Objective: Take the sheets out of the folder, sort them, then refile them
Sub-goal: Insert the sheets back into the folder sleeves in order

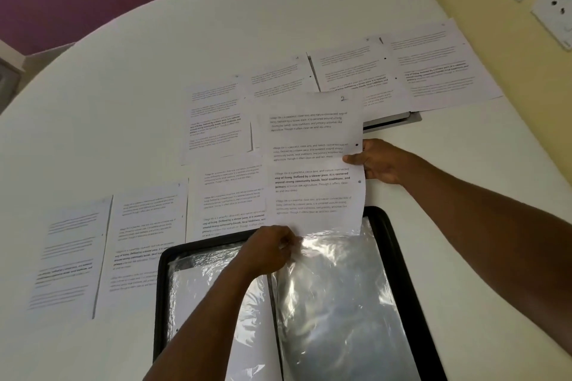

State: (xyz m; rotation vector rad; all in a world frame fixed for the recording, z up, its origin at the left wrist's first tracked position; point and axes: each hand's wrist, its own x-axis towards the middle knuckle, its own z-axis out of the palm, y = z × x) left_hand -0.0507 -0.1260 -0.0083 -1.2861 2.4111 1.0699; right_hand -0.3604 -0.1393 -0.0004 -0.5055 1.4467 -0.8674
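- The right hand [379, 161] pinches the punched edge of the sheet [312, 164] marked 2, keeping it taut above the open folder [399, 257].
- The left hand [269, 249] pinches the clear sleeve [334, 297] at its mouth, apparently holding it open so the sheet's lower edge can enter.
- Other sheets [216, 120] lie spread in rows on the table [123, 86], seemingly sorted for refiling.

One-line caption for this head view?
Right hand and left hand hold sheet 2 at a plastic sleeve of the open folder.
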